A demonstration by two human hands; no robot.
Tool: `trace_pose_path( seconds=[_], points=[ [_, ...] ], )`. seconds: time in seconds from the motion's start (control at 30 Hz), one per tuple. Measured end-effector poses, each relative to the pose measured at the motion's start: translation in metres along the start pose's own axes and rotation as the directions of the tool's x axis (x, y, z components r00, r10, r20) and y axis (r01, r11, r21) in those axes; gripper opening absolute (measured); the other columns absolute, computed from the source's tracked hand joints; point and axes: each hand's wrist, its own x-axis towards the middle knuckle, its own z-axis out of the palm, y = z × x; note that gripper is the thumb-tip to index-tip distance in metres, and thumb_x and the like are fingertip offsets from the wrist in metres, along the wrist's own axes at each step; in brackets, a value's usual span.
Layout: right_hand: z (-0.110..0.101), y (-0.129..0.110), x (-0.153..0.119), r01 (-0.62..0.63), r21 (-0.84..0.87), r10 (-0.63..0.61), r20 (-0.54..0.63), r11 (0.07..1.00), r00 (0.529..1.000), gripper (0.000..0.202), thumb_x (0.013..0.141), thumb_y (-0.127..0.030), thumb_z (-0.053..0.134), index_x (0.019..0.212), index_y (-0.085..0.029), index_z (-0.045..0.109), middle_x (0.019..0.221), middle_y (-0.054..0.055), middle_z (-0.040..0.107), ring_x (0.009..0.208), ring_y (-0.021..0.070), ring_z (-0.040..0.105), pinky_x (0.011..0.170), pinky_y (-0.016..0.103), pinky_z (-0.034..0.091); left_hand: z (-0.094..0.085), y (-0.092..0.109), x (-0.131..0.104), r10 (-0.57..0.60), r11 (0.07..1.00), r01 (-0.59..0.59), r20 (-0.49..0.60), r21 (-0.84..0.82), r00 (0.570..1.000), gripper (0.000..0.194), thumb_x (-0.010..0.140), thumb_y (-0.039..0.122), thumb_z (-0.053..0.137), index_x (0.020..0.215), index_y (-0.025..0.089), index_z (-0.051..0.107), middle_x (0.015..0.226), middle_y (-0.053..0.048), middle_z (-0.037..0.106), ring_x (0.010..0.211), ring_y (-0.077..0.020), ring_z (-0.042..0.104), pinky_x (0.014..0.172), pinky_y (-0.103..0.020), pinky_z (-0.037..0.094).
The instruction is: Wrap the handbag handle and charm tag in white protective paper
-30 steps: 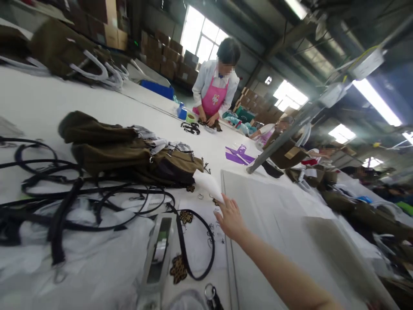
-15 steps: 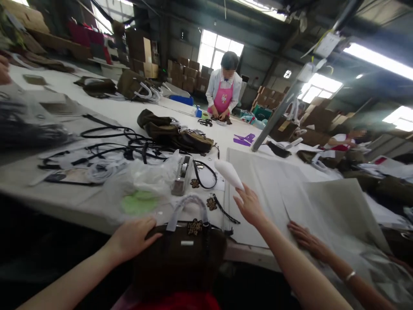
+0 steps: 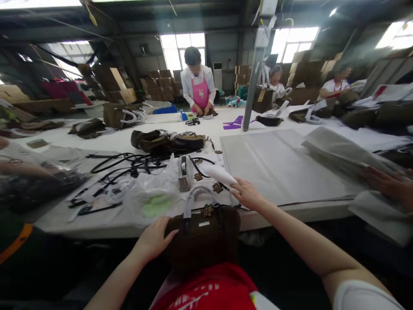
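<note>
A dark brown handbag (image 3: 200, 241) stands upright against my lap at the table's edge, its wrapped handle (image 3: 189, 202) raised and a flower-shaped leopard charm (image 3: 207, 210) on its front. My left hand (image 3: 155, 239) grips the bag's upper left side, thumb across the front. Between the fingers and thumb of my right hand (image 3: 247, 193) is a rolled white paper (image 3: 219, 173), held above the table to the right of the handle. Beyond the handle stands a tape dispenser (image 3: 185, 174). Another leopard charm (image 3: 217, 187) lies near my right fingers.
Black straps (image 3: 129, 165) and a clear plastic bag over something green (image 3: 157, 206) lie left. Dark bags (image 3: 167, 142) sit mid-table, near a metal post (image 3: 253, 90). At right, another person's hand (image 3: 387, 185) holds a grey sheet (image 3: 348, 148). A person in a pink apron (image 3: 200, 92) stands opposite.
The view has levelled and turned right. My hands keep their holds on the bag and the white paper. The neighbour's hand at right has lifted the grey sheet away from the large pale sheet.
</note>
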Motion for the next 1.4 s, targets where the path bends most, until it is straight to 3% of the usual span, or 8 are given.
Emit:
trace_pose_path(
  seconds=[0.27,0.5,0.7,0.87,1.07,1.2,1.3,1.4],
  points=[
    [0.016,-0.042,0.039,0.124,-0.129,-0.124,0.009,0.984,0.992,0.033,0.094,-0.036,0.048,0.112,-0.019,0.07,0.14,0.012,0.05,0.121,0.0281,0.05,0.106,0.04,0.033,0.015,-0.024,-0.007,0.0,0.997,-0.024,-0.319,-0.07,0.948,0.053,0.086,0.052,0.046,0.123,0.014,0.055,0.131,-0.016,0.059,0.124,-0.0307,0.054,0.105,-0.046,0.044],
    [0.017,-0.052,0.061,0.002,-0.025,-0.003,-0.031,1.0,1.0,0.028,0.095,-0.031,0.046,0.104,-0.023,0.072,0.129,0.006,0.059,0.108,0.0212,0.057,0.093,0.031,0.042,-0.002,-0.025,0.006,0.021,0.988,-0.073,-0.353,-0.133,0.935,0.052,0.089,0.052,0.044,0.121,0.013,0.056,0.127,-0.015,0.061,0.121,-0.0286,0.055,0.104,-0.044,0.045],
    [0.032,-0.06,0.07,-0.028,-0.094,0.024,-0.045,0.995,0.999,0.029,0.096,-0.028,0.044,0.1,-0.021,0.072,0.125,0.008,0.061,0.105,0.0225,0.059,0.091,0.031,0.042,-0.021,0.0,0.085,-0.116,0.978,0.062,-0.272,-0.2,0.955,0.043,0.092,0.032,0.041,0.129,0.009,0.048,0.128,-0.016,0.06,0.12,-0.0244,0.055,0.103,-0.035,0.043],
    [0.034,-0.056,0.075,-0.031,-0.116,0.022,-0.082,0.993,0.996,0.027,0.093,-0.026,0.047,0.093,-0.022,0.073,0.12,0.008,0.064,0.101,0.0228,0.06,0.087,0.03,0.043,-0.02,0.02,0.155,-0.286,0.95,0.243,-0.228,-0.197,0.931,0.045,0.087,0.034,0.051,0.121,0.005,0.05,0.118,-0.022,0.062,0.11,-0.033,0.06,0.092,-0.04,0.047],
    [0.037,-0.027,0.085,-0.078,0.113,0.097,-0.175,0.991,0.98,0.019,0.083,-0.034,0.059,0.076,-0.023,0.072,0.088,0.004,0.068,0.077,0.0186,0.06,0.071,0.028,0.042,-0.008,0.017,0.183,-0.41,0.9,0.35,-0.23,-0.261,0.883,0.054,0.078,0.054,0.06,0.107,0.01,0.055,0.106,-0.02,0.065,0.106,-0.0347,0.061,0.086,-0.039,0.047],
    [0.04,-0.01,0.105,-0.198,0.4,0.312,-0.244,0.895,0.918,0.033,0.069,-0.045,0.069,0.055,-0.02,0.052,0.056,-0.002,0.05,0.057,0.014,0.046,0.058,0.026,0.034,-0.011,0.006,0.188,-0.427,0.886,0.371,-0.181,-0.277,0.886,0.046,0.076,0.054,0.061,0.098,0.013,0.06,0.096,-0.017,0.069,0.095,-0.0307,0.065,0.078,-0.035,0.048],
    [0.043,0.0,0.124,-0.26,0.612,0.451,-0.178,0.747,0.875,0.043,0.063,-0.05,0.069,0.053,-0.022,0.037,0.05,-0.006,0.037,0.052,0.0109,0.035,0.05,0.024,0.028,-0.018,-0.003,0.191,-0.452,0.873,0.402,-0.151,-0.275,0.879,0.041,0.074,0.052,0.062,0.091,0.015,0.063,0.092,-0.016,0.07,0.091,-0.0312,0.067,0.075,-0.036,0.048],
    [0.049,0.006,0.14,-0.302,0.653,0.472,-0.095,0.694,0.877,0.041,0.066,-0.053,0.062,0.056,-0.023,0.036,0.051,-0.006,0.039,0.05,0.0109,0.037,0.048,0.024,0.029,-0.03,-0.007,0.195,-0.459,0.867,0.408,-0.137,-0.287,0.878,0.041,0.071,0.053,0.062,0.088,0.016,0.065,0.093,-0.017,0.071,0.094,-0.0336,0.067,0.076,-0.037,0.049]
  ],
)
